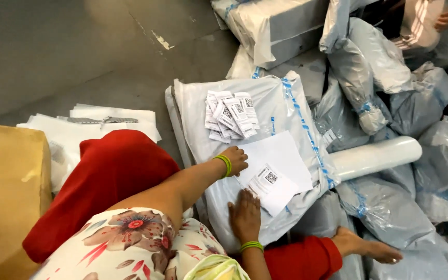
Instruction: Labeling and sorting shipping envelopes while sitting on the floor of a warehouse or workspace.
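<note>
Both hands (236, 159) (245, 214) press — seemingly — white label (271, 184) onto parcel (265, 98).

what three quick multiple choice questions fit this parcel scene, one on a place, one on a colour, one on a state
1. Where does the pile of small labels lie?
A. on top of the big grey parcel bag
B. on the floor by the brown box
C. in the person's lap

2. What colour are the bangles on both wrists?
A. red
B. green
C. blue

3. How is the right hand placed?
A. clenched around the white roll
B. raised in the air
C. flat, palm down, on the bag next to the white sheet

Answers:
1. A, the labels sit fanned out on the upper part of the bag.
2. B, a green band shows by the left hand and another on the right wrist.
3. C, its fingers lie spread on the bag at the sheet's edge.
</note>
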